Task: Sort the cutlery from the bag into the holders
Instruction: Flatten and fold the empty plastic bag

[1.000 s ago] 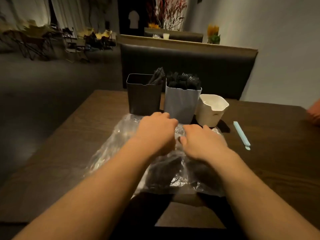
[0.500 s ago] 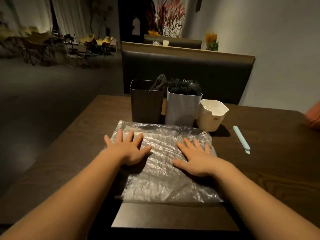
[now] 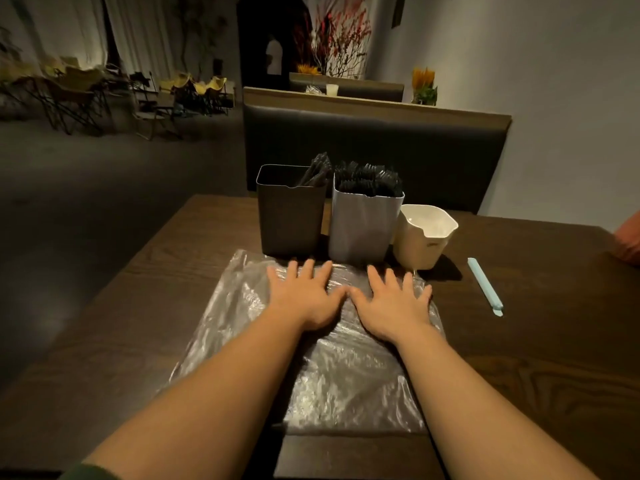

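Observation:
A clear plastic bag (image 3: 346,382) lies flat and smoothed out on the dark wooden table (image 3: 536,358). My left hand (image 3: 306,294) and my right hand (image 3: 393,301) both press on its far half, fingers spread and straight, thumbs nearly touching. Just beyond my fingertips stand three holders: a dark one (image 3: 289,216) with black cutlery leaning at its right side, a grey one (image 3: 363,226) packed with black cutlery (image 3: 369,180), and a low cream one (image 3: 424,237) that looks empty inside.
A light blue bag clip (image 3: 485,286) lies on the table to the right of the cream holder. A dark padded bench back (image 3: 374,150) rises behind the holders. Something orange (image 3: 628,239) pokes in at the right edge.
A second ago my hands gripped the bunched bag with dark cutlery in it. Since then the bag lies flat, and my flat hands have slid forward and closer together.

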The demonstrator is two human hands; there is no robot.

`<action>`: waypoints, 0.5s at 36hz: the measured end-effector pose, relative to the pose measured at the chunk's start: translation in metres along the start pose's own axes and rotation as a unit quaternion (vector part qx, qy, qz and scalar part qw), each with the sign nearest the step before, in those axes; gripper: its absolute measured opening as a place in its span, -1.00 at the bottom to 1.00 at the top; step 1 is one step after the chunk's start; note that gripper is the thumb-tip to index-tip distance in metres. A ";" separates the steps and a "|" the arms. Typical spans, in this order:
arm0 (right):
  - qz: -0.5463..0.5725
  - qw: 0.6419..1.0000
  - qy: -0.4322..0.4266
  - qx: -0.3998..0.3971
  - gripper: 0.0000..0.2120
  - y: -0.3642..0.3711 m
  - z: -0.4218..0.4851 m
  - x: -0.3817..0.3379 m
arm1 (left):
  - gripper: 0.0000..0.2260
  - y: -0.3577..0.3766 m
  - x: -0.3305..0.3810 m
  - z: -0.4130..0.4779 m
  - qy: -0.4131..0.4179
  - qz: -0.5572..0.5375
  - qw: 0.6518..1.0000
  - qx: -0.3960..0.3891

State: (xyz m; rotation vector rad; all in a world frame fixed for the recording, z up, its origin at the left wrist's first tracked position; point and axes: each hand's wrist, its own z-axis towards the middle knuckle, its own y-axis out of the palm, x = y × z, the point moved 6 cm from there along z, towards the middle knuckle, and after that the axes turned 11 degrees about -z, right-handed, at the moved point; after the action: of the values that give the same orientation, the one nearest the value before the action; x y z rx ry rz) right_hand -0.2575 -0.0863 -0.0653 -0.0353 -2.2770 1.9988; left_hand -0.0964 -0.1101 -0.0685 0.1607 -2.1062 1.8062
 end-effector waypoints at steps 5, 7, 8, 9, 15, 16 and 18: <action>-0.013 1.000 -0.002 -0.020 -0.22 0.002 0.005 0.005 | -0.33 -0.016 -0.046 -0.001 -0.014 0.009 1.000 0.018; -0.014 0.999 0.001 -0.028 -0.22 0.004 0.006 0.005 | -0.33 -0.023 -0.069 -0.003 -0.027 0.014 0.999 0.032; -0.015 0.999 0.001 -0.031 -0.22 0.005 0.007 0.004 | -0.34 -0.026 -0.079 -0.004 -0.028 0.015 0.999 0.038; -0.015 0.999 0.002 -0.031 -0.22 0.005 0.007 0.003 | -0.36 -0.028 -0.085 -0.005 -0.026 0.016 0.999 0.043; -0.008 1.000 0.007 -0.017 -0.29 0.003 0.005 0.007 | -0.40 -0.030 -0.096 -0.007 -0.025 0.018 0.999 0.041; -0.007 1.000 0.010 -0.016 -0.30 0.002 0.005 0.008 | -0.40 -0.031 -0.102 -0.008 -0.039 0.015 0.998 0.038; -0.009 1.000 0.016 -0.018 -0.30 0.003 0.005 0.011 | -0.40 -0.037 -0.121 -0.012 -0.069 0.003 0.997 0.037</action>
State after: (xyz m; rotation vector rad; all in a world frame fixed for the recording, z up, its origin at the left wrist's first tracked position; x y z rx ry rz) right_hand -0.2694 -0.0900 -0.0677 -0.0489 -2.2854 1.9360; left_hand 0.0302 -0.1228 -0.0737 0.3068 -2.1354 1.9278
